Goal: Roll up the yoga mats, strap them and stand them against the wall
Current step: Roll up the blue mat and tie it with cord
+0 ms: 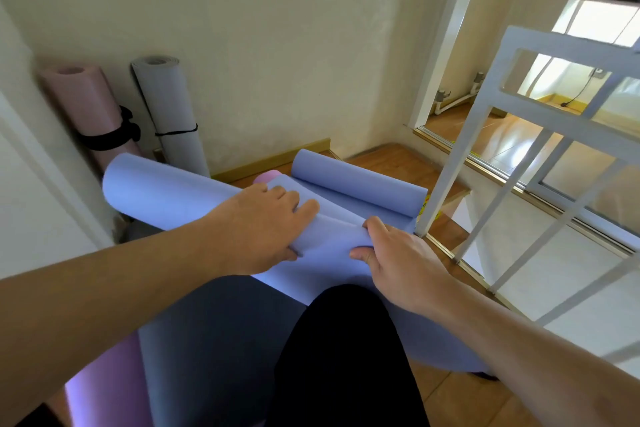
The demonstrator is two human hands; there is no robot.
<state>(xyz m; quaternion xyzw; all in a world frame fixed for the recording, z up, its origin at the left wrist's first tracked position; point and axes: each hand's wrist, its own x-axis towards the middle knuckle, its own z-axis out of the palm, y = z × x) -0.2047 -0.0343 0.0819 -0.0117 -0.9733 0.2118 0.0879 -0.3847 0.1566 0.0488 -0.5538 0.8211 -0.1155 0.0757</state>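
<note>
Rolling the blue mat, two done at the wall

I am watching both hands working the blue mat (332, 246): the left hand (263, 225) is gripping its curled near edge, the right hand (398, 253) pinching the same fold just beside it. The roll's long axis is running left to right across the hands, and the left is reaching slightly farther. Beyond the blue mat, the pink roll (88, 111) and grey roll (169, 111) are standing strapped; a white railing (485, 135) is crowding its right end.

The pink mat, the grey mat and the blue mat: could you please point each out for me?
pink mat (90, 104), head view, mid-roll above its strap
grey mat (165, 97), head view, roll face above its strap
blue mat (166, 198), head view, curled left part
</note>
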